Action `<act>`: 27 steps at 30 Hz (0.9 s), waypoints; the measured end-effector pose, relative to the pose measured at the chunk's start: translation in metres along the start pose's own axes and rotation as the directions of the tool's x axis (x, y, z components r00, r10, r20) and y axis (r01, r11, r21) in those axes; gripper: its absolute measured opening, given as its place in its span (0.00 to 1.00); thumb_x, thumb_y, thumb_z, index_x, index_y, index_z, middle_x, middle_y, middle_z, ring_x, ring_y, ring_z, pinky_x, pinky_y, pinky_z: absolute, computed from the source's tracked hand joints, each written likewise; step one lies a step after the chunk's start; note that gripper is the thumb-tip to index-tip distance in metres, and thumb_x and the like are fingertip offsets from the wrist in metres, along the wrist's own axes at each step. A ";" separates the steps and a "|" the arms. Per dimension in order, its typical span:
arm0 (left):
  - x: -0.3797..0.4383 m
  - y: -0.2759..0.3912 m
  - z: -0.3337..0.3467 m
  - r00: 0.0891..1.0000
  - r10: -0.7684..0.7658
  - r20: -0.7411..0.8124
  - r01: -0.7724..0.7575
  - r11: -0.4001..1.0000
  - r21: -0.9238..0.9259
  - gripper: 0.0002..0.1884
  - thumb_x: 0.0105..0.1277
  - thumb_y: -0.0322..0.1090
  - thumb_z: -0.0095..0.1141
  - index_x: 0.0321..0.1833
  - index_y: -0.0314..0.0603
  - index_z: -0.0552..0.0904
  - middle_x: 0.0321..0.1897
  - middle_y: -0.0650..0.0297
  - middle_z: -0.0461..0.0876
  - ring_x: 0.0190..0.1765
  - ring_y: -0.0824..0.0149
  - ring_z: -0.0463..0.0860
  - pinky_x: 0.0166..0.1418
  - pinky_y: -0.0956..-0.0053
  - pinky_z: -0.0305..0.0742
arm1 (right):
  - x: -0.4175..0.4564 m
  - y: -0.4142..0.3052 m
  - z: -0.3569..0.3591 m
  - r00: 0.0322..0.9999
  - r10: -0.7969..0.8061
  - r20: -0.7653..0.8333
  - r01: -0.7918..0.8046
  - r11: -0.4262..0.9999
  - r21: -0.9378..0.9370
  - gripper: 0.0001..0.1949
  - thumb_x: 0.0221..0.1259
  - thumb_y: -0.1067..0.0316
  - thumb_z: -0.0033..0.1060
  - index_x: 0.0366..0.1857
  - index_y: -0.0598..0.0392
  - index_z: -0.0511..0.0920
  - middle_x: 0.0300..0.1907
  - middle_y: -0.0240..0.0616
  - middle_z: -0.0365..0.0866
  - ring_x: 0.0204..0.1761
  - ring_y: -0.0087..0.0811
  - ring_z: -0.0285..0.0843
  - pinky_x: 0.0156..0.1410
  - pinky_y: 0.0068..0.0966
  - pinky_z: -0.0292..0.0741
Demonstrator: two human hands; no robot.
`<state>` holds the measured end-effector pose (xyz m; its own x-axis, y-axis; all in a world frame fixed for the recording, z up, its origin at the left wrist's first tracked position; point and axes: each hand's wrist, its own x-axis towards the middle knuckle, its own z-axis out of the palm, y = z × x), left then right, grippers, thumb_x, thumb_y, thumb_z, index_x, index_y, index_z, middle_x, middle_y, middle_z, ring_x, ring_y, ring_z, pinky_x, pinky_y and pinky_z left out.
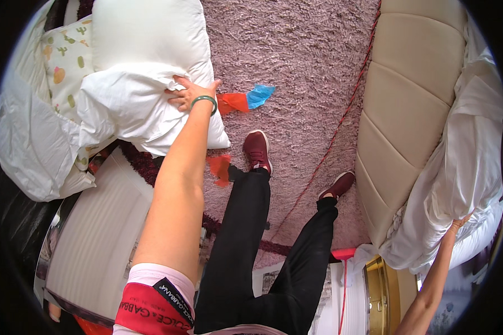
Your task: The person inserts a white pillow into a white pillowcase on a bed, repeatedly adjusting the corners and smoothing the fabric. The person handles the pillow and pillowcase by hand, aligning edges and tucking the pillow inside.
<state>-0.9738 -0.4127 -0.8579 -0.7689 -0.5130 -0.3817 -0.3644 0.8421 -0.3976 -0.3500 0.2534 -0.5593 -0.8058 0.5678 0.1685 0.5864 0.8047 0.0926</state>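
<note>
My left hand [190, 94], with a green bangle at the wrist, lies with fingers spread on a crumpled white cloth [125, 104]. The cloth partly covers a plump white pillow [151, 33], whose edge is beside my thumb. At the far right, my right hand [461, 222] is closed on a bunched white sheet [448, 192] hanging along the beige padded bed side [410, 83]; its fingers are partly hidden in the folds. A cactus-print fabric [65, 63] shows to the left of the pillow.
A mauve shaggy rug [293, 50] lies underfoot, crossed by a red cord [339, 121]. Red plastic [234, 102] and blue plastic [260, 95] pieces lie beside the pillow, with another red piece [221, 169] near my shoe. A white ribbed surface [100, 234] stands lower left.
</note>
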 end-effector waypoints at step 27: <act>-0.036 -0.173 -0.257 0.914 0.397 -0.083 -0.404 0.909 -0.100 0.30 0.58 0.32 0.55 0.66 0.38 0.67 0.60 0.40 0.73 0.57 0.39 0.76 0.63 0.55 0.71 | 0.029 -0.113 0.029 0.957 0.291 0.011 -0.251 0.842 -0.477 0.37 0.60 0.58 0.57 0.74 0.54 0.55 0.75 0.41 0.54 0.75 0.40 0.53 0.74 0.37 0.56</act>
<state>-1.0185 -0.4972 -0.5611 -0.8909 -0.1203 -0.4379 -0.0729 0.9896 -0.1236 -0.4414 0.1840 -0.5935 -0.6012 0.7792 0.1771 0.7355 0.4529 0.5039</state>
